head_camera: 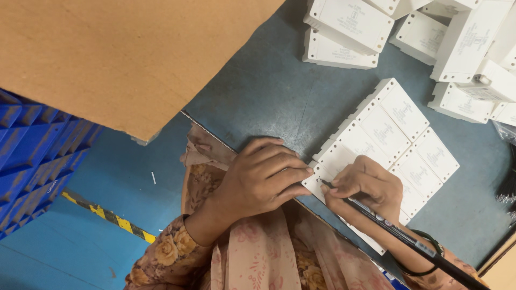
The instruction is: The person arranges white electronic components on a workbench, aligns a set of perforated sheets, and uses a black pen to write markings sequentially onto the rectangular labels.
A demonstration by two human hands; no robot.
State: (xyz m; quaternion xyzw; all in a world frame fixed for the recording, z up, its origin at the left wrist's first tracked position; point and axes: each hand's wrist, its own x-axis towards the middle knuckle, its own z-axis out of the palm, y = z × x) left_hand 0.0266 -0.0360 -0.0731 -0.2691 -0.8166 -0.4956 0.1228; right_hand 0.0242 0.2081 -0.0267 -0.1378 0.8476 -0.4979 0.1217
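Right grip (pixel 368 185) clamped on black marker (pixel 398 233), tip touching nearest white flat box (pixel 322 180). Left grip (pixel 263 177) curled loosely, fingertips pressing same box's edge. Grey-blue worktop (pixel 269 91) carries two rows of flat white boxes (pixel 395 134); heap of white boxes (pixel 457 48) beyond; brown cardboard sheet (pixel 118 59) at left edge.

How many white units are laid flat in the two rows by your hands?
7 show: four in the upper row, three in the lower row. The right hand and left hand may hide more.
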